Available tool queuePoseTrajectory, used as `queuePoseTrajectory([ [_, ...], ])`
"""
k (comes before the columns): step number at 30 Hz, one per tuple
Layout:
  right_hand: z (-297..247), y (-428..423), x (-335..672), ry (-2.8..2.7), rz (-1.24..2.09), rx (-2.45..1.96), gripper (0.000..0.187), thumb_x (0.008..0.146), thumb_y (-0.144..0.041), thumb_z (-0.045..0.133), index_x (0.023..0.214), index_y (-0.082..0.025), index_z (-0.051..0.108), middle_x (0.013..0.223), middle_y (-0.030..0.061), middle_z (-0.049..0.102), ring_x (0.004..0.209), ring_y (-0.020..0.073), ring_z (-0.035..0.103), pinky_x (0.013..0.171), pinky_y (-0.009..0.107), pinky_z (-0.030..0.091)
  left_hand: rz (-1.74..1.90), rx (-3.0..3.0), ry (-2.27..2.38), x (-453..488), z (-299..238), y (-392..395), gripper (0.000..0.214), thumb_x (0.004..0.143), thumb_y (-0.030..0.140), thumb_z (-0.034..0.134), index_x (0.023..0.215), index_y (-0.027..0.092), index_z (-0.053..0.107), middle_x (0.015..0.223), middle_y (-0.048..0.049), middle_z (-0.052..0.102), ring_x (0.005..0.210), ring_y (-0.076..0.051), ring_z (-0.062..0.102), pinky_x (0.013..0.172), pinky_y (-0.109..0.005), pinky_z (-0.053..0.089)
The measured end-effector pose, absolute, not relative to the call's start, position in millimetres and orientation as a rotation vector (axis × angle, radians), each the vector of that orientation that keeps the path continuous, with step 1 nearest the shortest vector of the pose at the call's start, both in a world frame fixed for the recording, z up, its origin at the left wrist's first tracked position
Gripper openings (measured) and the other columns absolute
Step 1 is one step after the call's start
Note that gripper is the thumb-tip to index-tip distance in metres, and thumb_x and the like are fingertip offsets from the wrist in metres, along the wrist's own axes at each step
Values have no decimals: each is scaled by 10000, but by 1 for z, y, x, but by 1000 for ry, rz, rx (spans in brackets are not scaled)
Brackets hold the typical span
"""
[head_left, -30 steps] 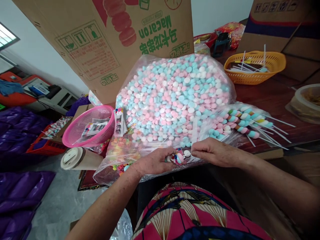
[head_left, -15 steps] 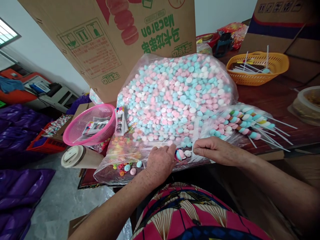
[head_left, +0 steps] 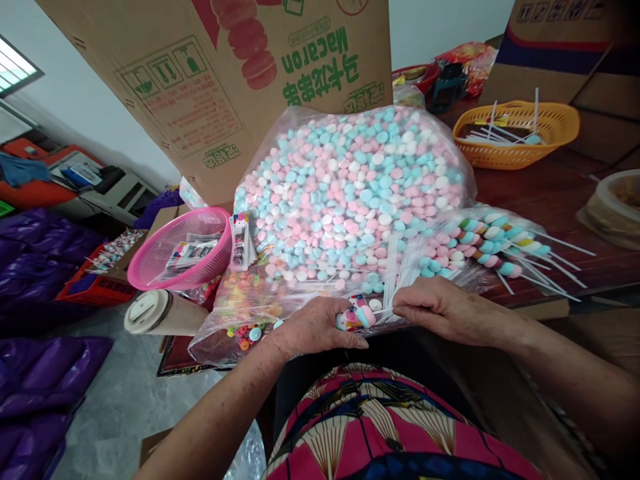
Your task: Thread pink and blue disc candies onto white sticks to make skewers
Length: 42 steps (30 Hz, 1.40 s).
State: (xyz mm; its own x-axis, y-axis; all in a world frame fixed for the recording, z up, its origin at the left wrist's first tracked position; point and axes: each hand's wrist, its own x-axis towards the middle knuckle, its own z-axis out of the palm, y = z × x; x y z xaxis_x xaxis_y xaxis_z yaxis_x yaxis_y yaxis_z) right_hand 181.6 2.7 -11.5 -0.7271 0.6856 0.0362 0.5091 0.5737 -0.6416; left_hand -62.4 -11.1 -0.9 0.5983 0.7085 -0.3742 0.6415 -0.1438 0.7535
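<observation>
In the head view, my left hand (head_left: 320, 327) is closed around a pink-and-blue marshmallow skewer (head_left: 367, 316) with a colourful printed wrapper at its near end. A thin white stick (head_left: 383, 311) runs from it toward my right hand (head_left: 445, 310), whose fingers are pinched on the stick's end. Right above these fingers, a bunch of white sticks (head_left: 407, 267) lies on the plastic. A big clear bag of pink, blue and white marshmallows (head_left: 345, 187) fills the table before me. A loose white marshmallow (head_left: 375, 305) sits just beyond the skewer.
Finished-looking marshmallow skewers (head_left: 495, 240) lie to the right, sticks outward. A yellow basket (head_left: 550, 133) and plastic tub (head_left: 613, 207) stand farther right. Leftward are a pink basket (head_left: 137, 267) with printed wrappers, a lidded cup (head_left: 170, 317) and ring-shaped candies (head_left: 244, 333). A carton (head_left: 200, 87) rises behind.
My left hand has turned and drawn back toward me, so the marshmallows and wrapper show past its fingers. My right hand has shifted slightly right and nearer.
</observation>
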Motion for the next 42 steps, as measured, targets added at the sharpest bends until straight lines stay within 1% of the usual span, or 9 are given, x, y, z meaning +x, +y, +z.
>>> queuePoseTrajectory([
  [7,-11,7,183,-2439,1002,-1055,355,884,-357,360,589,-173,434,534,-32,408,531,92,379,514,211,268,30,2171,1416,-50,0,-17,386,763,515,618,979,195,645,828,-37,680,766,-200,606,663,-265,426],
  [13,-6,8,185,-2514,1002,-1014,346,882,-356,365,606,-172,463,537,-34,415,531,92,382,520,221,258,280,2216,1223,-52,-6,-18,389,848,478,539,1167,262,590,949,-14,689,833,-157,614,711,-242,429],
  [18,-12,1,176,-2531,1015,-1064,343,877,-350,358,614,-171,487,543,-19,446,533,102,398,519,236,245,268,2061,1165,-45,-11,-14,433,810,536,563,1106,227,633,859,-9,682,780,-145,602,699,-239,436],
  [21,-14,0,175,-2487,1044,-1076,351,872,-365,362,607,-170,485,546,-19,440,535,104,398,516,235,249,286,1932,1145,-46,-8,-14,551,825,539,536,1272,218,498,994,-40,671,863,-166,605,754,-267,459],
  [24,-12,3,181,-2419,1100,-1086,372,875,-392,363,591,-173,463,538,-26,416,540,102,380,512,224,263,208,2043,1256,-52,-6,-19,787,718,564,649,1364,210,371,1181,-99,610,1030,-256,569,862,-364,450],
  [28,-11,5,185,-2432,1160,-1073,379,894,-392,358,612,-172,484,538,-29,419,537,101,385,507,216,281,-75,2243,1469,-58,-9,-29,446,816,400,564,1212,200,516,1067,-97,657,972,-285,596,820,-392,456],
  [31,-14,1,181,-2532,881,-1081,355,923,-320,339,700,-163,566,642,12,535,613,128,472,566,239,321,-138,2225,1561,-58,-12,-31,256,841,344,505,1028,189,586,949,-77,677,880,-254,620,739,-341,464],
  [36,-5,-14,166,-2590,128,-985,302,898,-283,445,1153,-176,566,998,107,623,828,214,551,700,326,347,-129,2211,1583,-57,-11,-31,270,798,290,539,1051,199,562,962,-61,681,880,-236,623,724,-313,453],
  [42,16,-21,156,-2659,-231,-1024,328,812,-373,611,1065,-165,625,860,96,663,794,251,556,787,424,309,-123,2237,1583,-54,-10,-32,271,798,316,533,1031,182,574,940,-83,681,855,-251,624,698,-321,445],
])
